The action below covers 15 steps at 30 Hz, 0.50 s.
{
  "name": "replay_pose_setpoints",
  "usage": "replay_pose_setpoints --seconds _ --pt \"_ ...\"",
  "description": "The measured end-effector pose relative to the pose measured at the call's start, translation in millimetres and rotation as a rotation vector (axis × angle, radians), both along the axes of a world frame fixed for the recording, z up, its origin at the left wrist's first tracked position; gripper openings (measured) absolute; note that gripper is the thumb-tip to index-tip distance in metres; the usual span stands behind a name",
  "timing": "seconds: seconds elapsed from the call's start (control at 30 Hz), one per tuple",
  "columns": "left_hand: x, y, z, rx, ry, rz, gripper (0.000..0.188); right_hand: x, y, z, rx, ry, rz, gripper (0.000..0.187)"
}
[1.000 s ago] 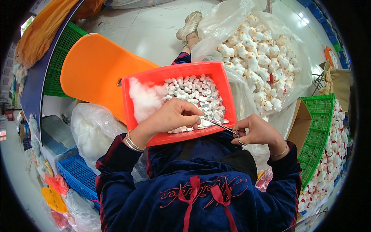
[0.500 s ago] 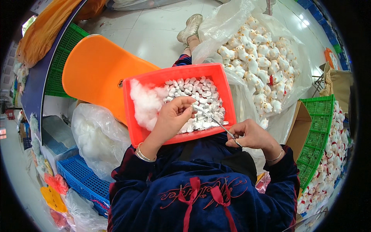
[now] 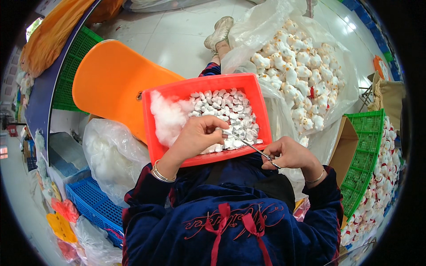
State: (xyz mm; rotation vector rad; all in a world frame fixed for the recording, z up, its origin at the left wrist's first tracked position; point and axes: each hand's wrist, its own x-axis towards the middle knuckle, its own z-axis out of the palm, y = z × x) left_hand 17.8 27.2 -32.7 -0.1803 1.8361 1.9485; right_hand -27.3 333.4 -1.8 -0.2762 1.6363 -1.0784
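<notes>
My right hand (image 3: pixel 290 153) is closed on the ring handles of slim metal forceps (image 3: pixel 249 145), whose shaft slants up to the left. At their tip, my left hand (image 3: pixel 197 136) pinches a small white fabric piece (image 3: pixel 226 132) between thumb and fingers; the tip itself is partly hidden there. Both hands work over the near side of a red plastic tray (image 3: pixel 204 81) on my lap. Inside it, a fluffy wad of white stuffing (image 3: pixel 165 116) fills the left, and many small white fabric pieces (image 3: pixel 228 103) lie at the right.
An orange chair (image 3: pixel 117 84) stands behind the tray at left, near a clear bag of stuffing (image 3: pixel 111 153) and a blue basket (image 3: pixel 95 204). A large clear bag (image 3: pixel 248 48) holds white plush toys (image 3: pixel 295 71). Green crates (image 3: pixel 364 155) and a cardboard box (image 3: pixel 347 144) sit at right.
My left hand has lowered slightly and turned flatter, still pinching the white piece. The forceps' tip has dropped a little with it; my right hand has barely shifted.
</notes>
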Motion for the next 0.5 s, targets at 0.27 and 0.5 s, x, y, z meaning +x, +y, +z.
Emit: replay_pose_setpoints --seconds 0.27,0.5 --pt "-2 -4 -5 0.125 -0.108 0.117 0.019 0 7 -11 -0.075 -0.073 -0.057 0.018" --pt "10 24 -35 0.464 -0.010 0.359 0.017 6 0 -15 -0.192 -0.082 -0.085 0.020"
